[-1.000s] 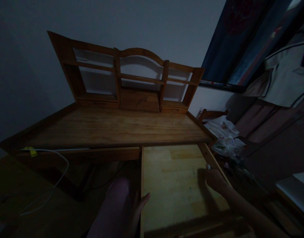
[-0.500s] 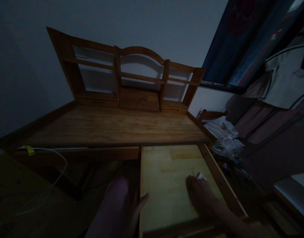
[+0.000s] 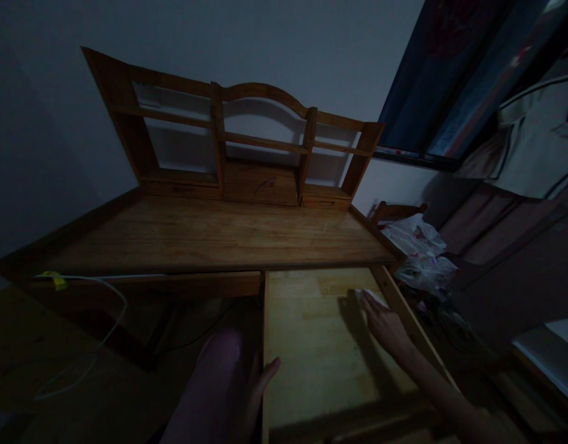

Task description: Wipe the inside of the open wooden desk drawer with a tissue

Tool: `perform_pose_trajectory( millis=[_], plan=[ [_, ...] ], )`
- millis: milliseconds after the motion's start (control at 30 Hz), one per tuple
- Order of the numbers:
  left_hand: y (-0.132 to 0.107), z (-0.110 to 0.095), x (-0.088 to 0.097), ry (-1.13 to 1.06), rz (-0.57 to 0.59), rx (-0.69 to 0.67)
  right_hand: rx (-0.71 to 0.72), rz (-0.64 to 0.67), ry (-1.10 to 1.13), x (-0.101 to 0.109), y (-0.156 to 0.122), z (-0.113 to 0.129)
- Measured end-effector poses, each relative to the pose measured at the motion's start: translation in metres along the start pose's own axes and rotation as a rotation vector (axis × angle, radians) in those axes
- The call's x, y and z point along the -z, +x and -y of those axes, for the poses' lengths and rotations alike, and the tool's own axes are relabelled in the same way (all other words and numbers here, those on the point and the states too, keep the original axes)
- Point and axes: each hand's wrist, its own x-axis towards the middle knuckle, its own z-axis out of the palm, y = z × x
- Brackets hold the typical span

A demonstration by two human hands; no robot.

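A wooden desk (image 3: pixel 209 237) with a shelf hutch (image 3: pixel 237 148) stands against the wall. Its right drawer (image 3: pixel 311 345) is pulled out, with a pale bare bottom. My right hand (image 3: pixel 380 324) lies flat inside the drawer near its far right side, fingers pressed on a small white cloth or tissue (image 3: pixel 363 296). My left hand (image 3: pixel 260 385) rests at the drawer's left edge beside my knee (image 3: pixel 214 382), fingers stretched out, holding nothing.
A white cable (image 3: pixel 103 320) with a yellow tag hangs off the desk's front left. White plastic bags (image 3: pixel 420 253) and a wooden chair back (image 3: pixel 395 213) sit to the right of the desk. Dark curtains and clothes hang at right. The room is dim.
My right hand slid from the drawer's right rim into the middle, then toward the far right of the drawer, with the white cloth under it. My left hand stayed put.
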Motion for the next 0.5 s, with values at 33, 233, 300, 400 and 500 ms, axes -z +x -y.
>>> perform_pose_trajectory(
  millis=[33, 233, 300, 400, 500],
  plan=[
    [0.001, 0.001, 0.000, -0.021, 0.014, 0.008, -0.053, 0.038, -0.022, -0.005, -0.003, -0.009],
    [0.002, 0.004, 0.002, -0.068, 0.061, 0.017, -0.219, 0.202, -0.050, -0.045, -0.037, -0.030],
    [0.001, 0.003, 0.001, -0.064, 0.054, 0.025, -0.214, 0.158, -0.026, -0.058, -0.048, -0.031],
    [-0.003, -0.003, -0.002, -0.059, 0.050, 0.022, -0.220, 0.073, -0.008, -0.071, -0.055, -0.031],
    [-0.008, -0.010, -0.006, -0.027, 0.035, -0.002, -0.269, 0.074, 0.036, -0.077, -0.052, -0.031]
  ],
)
